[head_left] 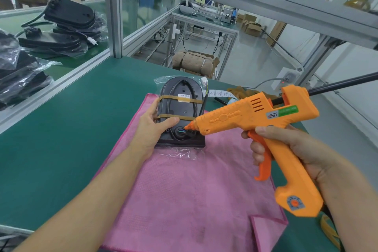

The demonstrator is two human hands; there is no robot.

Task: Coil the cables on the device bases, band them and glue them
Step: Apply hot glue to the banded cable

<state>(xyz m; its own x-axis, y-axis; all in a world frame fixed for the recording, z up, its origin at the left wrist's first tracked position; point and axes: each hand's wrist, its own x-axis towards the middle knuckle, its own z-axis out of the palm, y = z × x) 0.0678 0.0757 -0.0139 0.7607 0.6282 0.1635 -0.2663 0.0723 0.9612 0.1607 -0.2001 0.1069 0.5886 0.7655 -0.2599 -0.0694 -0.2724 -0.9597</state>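
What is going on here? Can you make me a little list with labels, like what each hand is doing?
left hand: grips the black device base at its left edge
right hand: holds the orange glue gun, finger on trigger
nozzle: at the round wire opening near the base's lower end
cable: coiled on base, under two tan rubber bands
underneath: pink cloth on green table

pink cloth, green table, label strip

one device base with two rubber bands, one glue gun, one pink cloth, two hands.
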